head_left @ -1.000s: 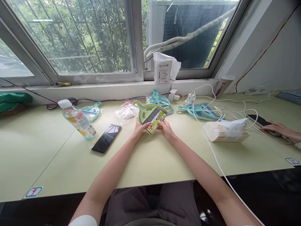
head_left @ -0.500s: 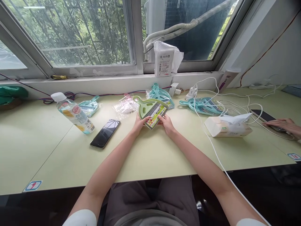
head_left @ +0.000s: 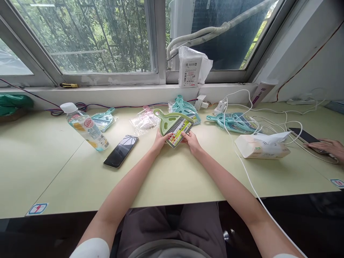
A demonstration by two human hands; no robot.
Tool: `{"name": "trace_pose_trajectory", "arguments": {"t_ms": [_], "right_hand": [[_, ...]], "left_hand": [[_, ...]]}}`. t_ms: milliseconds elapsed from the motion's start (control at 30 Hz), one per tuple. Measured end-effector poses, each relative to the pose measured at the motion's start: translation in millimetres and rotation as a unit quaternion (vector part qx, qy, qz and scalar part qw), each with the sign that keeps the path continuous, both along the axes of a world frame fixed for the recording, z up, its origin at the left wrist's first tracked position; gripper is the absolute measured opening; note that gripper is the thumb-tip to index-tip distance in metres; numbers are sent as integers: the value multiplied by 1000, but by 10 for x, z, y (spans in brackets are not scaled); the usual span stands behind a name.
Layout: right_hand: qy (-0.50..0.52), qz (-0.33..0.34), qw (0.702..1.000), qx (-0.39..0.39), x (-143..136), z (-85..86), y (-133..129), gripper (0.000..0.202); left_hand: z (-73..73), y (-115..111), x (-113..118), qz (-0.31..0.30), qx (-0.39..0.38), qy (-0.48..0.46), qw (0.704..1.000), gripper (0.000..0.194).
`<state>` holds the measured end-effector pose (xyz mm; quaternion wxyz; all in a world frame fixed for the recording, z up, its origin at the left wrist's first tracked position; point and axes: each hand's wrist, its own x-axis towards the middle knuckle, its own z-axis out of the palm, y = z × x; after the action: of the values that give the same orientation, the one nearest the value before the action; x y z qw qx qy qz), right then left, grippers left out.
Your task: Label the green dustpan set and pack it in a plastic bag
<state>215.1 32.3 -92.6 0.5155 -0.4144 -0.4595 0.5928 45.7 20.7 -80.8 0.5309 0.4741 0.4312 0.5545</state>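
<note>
My left hand [head_left: 159,140] and my right hand [head_left: 190,139] both hold a small green dustpan-and-brush set [head_left: 172,124] with a yellow printed label, just above the pale green table [head_left: 172,172]. The left hand grips its near left edge, the right hand its near right corner. Its handle points away to the left. Behind it lie a pile of teal sets in plastic [head_left: 185,108] and a pink set in a clear bag [head_left: 145,120].
A drink bottle [head_left: 85,126] lies tilted at left beside a black phone [head_left: 121,151] and a teal set [head_left: 103,120]. More teal sets [head_left: 233,121], a tissue pack [head_left: 262,147] and white cables [head_left: 243,168] are at right. Another person's hand [head_left: 326,147] rests on a phone.
The view has tilted and drifted slightly. Both hands keep hold of the green set, nearly still.
</note>
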Motion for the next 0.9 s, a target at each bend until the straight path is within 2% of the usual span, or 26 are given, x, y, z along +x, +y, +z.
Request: {"name": "trace_pose_trajectory", "arguments": {"t_ms": [167,367,400,467,567,633,733,800,867,900], "right_hand": [[-6,-4,1000,4,-1,-10,-1,35],[19,-19,1000,-5,45,-3,-4,35],[23,-23,999,-7,53,2,-7,34],[21,-29,999,-4,64,15,-14,32],[5,-34,999,-2,68,37,-27,31],[1,-38,999,-5,69,50,-36,29],[4,-43,999,1,80,63,-45,29],[8,-45,999,7,94,66,-45,30],[13,-51,999,6,107,64,-40,29],[16,-55,998,4,113,62,-36,27]], "left_hand": [[-13,22,-4,9,-3,-3,1000,80],[-44,92,-59,-18,-50,29,998,52],[-56,107,-77,-11,-40,45,998,50],[-75,130,-121,46,15,111,993,44],[-78,144,-206,167,130,252,944,30],[-73,149,-280,209,178,310,910,29],[-92,167,-408,203,203,362,887,35],[-114,181,-482,178,179,414,875,43],[-120,185,-528,156,140,496,843,51],[-111,182,-539,152,126,546,814,55]]}}
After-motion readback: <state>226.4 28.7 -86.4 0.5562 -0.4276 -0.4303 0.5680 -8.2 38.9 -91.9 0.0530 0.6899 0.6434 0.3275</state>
